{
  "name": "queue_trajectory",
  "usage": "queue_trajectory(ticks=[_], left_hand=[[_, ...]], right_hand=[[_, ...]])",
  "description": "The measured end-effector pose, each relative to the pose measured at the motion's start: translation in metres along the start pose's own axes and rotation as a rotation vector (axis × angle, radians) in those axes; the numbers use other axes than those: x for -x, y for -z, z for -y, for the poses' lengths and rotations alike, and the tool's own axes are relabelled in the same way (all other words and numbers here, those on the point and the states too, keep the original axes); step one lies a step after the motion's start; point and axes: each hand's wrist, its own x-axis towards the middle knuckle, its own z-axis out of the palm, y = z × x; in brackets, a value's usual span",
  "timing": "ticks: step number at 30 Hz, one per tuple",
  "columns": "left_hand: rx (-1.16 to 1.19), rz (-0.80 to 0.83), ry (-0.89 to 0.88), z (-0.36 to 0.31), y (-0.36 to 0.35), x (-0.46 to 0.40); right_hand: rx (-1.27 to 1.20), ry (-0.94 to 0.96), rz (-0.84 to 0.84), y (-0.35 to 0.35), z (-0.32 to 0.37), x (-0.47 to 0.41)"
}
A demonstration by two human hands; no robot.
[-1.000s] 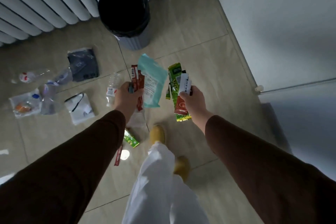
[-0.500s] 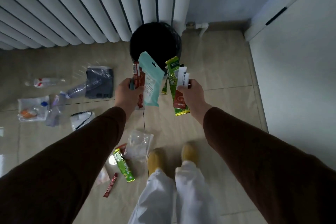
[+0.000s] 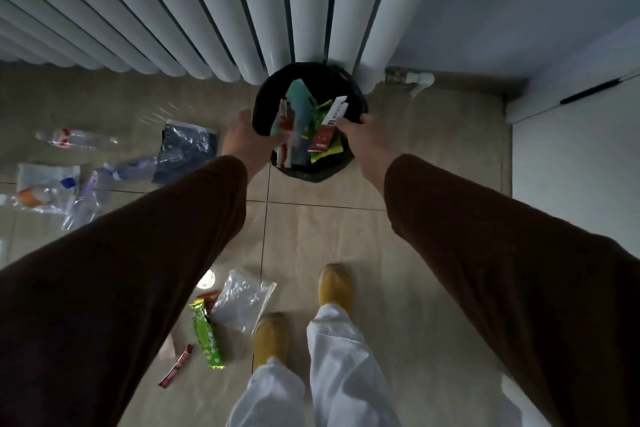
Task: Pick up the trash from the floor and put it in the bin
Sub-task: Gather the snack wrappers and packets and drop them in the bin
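Observation:
The black-lined bin (image 3: pixel 266 94) stands on the tiled floor against the radiator. My left hand (image 3: pixel 242 139) reaches its left rim and grips a teal packet (image 3: pixel 299 104) and a red wrapper (image 3: pixel 285 120) over the opening. At the right rim, my right hand (image 3: pixel 365 137) grips a white wrapper (image 3: pixel 336 111), a red one (image 3: pixel 322 142) and a green one (image 3: pixel 320 113), also over the opening. More trash lies on the floor: a clear bottle (image 3: pixel 76 139), a dark packet (image 3: pixel 187 149), a crushed bottle (image 3: pixel 104 184), a clear bag (image 3: pixel 242 298), a green wrapper (image 3: pixel 207 336), a red stick (image 3: pixel 176 366).
A white column radiator (image 3: pixel 207 10) runs along the far wall, with a pipe valve (image 3: pixel 415 78) to the right of the bin. A white cabinet front (image 3: pixel 571 184) closes off the right side. My feet in yellow slippers (image 3: pixel 336 284) stand just behind the bin.
I have stepped toward the bin. Both hands moved forward with their wrappers, from in front of the bin to over its opening.

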Motion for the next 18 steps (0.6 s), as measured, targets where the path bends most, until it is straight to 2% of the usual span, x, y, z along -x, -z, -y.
queue_trajectory(ticks=[3, 7, 12, 18], left_hand=[[-0.247, 0.064, -0.083, 0.01, 0.011, 0.006], [-0.477, 0.151, -0.193, 0.038, 0.03, 0.03], [-0.5, 0.146, -0.203, 0.083, 0.063, 0.067], [-0.495, 0.119, -0.206, 0.17, 0.123, 0.148]], right_hand=[[0.261, 0.103, 0.04, 0.003, -0.006, 0.005], [0.611, 0.346, 0.04, -0.009, -0.025, 0.037], [0.78, 0.479, 0.072, -0.036, -0.049, 0.09], [0.895, 0.503, 0.092, -0.078, -0.106, 0.184]])
